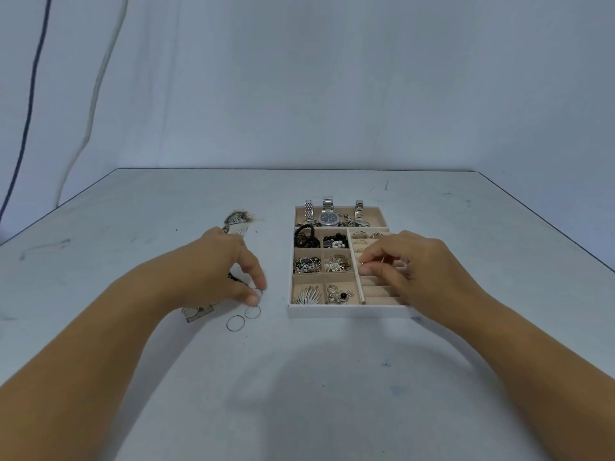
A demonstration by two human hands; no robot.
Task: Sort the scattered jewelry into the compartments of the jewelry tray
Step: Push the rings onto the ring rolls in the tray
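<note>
The beige jewelry tray [346, 311] lies right of centre, its compartments holding watches [330, 217], hair ties, beads, chains and brooches. My right hand [412, 264] hovers over the ring slots on the tray's right side, thumb and forefinger pinching a thin ring. My left hand [219, 264] is on the table to the tray's left, its thumb and forefinger pinching a thin silver ring [259, 292]. Two more silver rings [235, 323] [252, 311] lie just in front of that hand. A patterned hair clip [237, 218] and a small clear piece [198, 313] are partly hidden by the left hand.
The grey table [299, 377] is scuffed and stained. A pale backdrop hangs behind its far edge, with a white cable [100, 81] and a dark cable [30, 104] running down at the left. Bare tabletop lies between me and the tray.
</note>
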